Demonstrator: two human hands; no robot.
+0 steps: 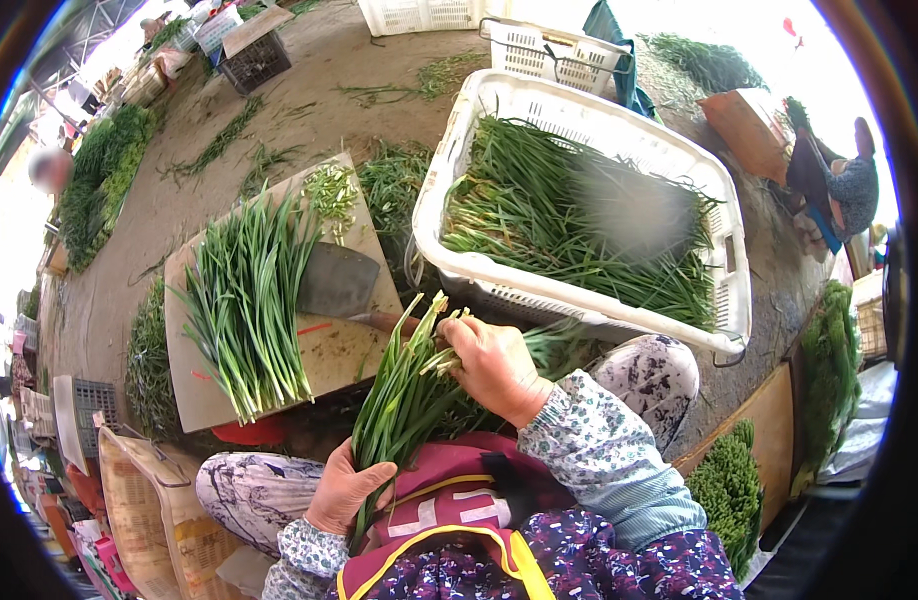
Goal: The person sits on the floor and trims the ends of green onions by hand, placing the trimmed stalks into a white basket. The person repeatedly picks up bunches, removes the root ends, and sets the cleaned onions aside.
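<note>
My left hand (pixel 351 487) is wrapped round a bunch of garlic chives (pixel 391 400) held over my lap. The pale stem ends point up and away from me. At those ends, the fingers of my right hand (pixel 494 368) are closed in a pinch on some stems. On the board (pixel 344 350) to the left lies a larger pile of chives (pixel 247 305), laid side by side. A cleaver (pixel 337 281) rests flat beside that pile, its handle toward me. Short pale trimmings (pixel 331 195) are scattered at the board's far corner.
A large white plastic crate (pixel 589 290) of loose chives stands ahead right. Leaf scraps lie on the dirt floor (pixel 309 70). More white crates (pixel 554 60) stand farther off. Green bundles (pixel 104 180) are stacked at far left. A person (pixel 851 190) is at far right.
</note>
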